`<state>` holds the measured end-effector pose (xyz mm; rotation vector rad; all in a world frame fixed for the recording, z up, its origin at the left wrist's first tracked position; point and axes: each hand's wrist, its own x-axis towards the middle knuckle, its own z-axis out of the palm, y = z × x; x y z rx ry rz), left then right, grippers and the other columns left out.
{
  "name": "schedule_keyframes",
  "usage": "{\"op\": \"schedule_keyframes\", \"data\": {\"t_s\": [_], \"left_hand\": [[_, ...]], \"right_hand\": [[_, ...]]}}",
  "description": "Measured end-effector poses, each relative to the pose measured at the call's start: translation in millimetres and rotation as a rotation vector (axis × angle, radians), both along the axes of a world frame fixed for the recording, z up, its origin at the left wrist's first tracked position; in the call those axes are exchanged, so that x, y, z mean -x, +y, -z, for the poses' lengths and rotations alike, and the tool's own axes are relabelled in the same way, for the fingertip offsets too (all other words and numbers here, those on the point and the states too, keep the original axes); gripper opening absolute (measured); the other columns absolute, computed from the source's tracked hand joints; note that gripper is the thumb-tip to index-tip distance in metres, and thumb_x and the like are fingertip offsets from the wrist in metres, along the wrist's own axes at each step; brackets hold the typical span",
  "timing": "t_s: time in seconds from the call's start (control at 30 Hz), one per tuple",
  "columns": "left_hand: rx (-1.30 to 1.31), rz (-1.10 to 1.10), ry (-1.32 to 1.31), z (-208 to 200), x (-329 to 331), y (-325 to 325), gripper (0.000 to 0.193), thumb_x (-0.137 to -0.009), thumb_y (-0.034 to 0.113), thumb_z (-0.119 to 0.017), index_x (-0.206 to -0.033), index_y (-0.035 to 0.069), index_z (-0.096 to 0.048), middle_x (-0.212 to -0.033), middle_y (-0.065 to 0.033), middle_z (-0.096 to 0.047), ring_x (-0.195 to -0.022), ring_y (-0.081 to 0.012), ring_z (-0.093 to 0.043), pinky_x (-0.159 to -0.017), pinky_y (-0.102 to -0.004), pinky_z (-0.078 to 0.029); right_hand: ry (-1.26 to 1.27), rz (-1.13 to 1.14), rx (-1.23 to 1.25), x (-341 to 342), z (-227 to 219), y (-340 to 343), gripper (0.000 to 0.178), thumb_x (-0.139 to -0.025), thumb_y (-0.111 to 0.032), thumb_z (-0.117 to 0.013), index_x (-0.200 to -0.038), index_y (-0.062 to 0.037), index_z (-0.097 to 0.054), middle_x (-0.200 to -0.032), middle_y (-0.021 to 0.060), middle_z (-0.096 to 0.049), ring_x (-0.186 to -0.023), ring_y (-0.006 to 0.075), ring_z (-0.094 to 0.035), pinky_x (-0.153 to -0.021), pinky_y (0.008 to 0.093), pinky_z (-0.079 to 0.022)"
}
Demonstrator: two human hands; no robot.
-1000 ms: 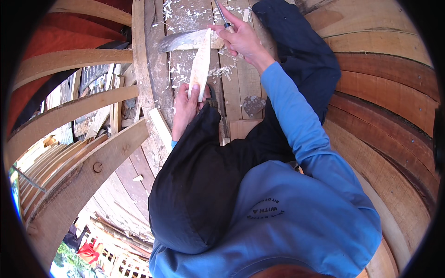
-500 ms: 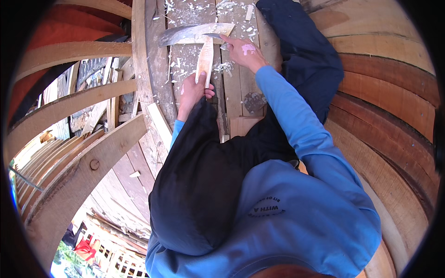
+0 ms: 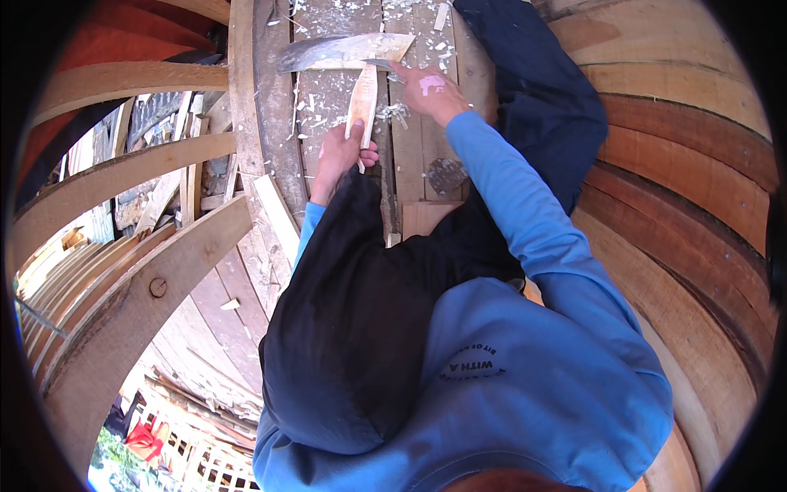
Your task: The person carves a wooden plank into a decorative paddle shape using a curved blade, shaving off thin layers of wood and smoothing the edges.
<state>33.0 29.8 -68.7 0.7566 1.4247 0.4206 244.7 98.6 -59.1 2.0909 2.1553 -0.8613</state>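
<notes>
My left fingers (image 3: 356, 131) were clamped on a pale wooden piece (image 3: 361, 97), thumb on top; how the others curled beneath it was mostly hidden, and my grip covered part of its lower end. My right hand (image 3: 434, 92) was wrapped on a knife (image 3: 379, 63), index finger out toward the blade, handle and remaining fingers out of sight. Blade sat at the wood's narrow far end; touching or just above, couldn't tell. Beyond: a curved grey-and-pale piece (image 3: 344, 53), material unclear, on the plank floor (image 3: 408, 160) among shavings (image 3: 397, 113). Bent left knee (image 3: 358, 197) hid most of that forearm; right trouser leg (image 3: 525, 61) ran off the top edge. Dark round patch (image 3: 447, 175): unidentifiable.
</notes>
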Motion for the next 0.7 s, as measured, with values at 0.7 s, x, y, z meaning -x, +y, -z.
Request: {"op": "schedule_keyframes", "data": {"t_s": [0.7], "left_hand": [[0.023, -0.005, -0.006, 2, -2, -1, 0.043, -0.109, 0.038, -0.049, -0.119, -0.003, -0.058, -0.080, -0.0066, -0.066, -0.061, -0.0111, -0.062, -0.056, -0.0261, -0.054]], "right_hand": [[-0.039, 0.045, 0.009, 15, -14, -6, 0.047, -0.110, -0.034, -0.030, -0.136, -0.0122, -0.062, -0.130, 0.0212, -0.065, -0.120, 0.0439, -0.061, -0.105, 0.0520, -0.046]]}}
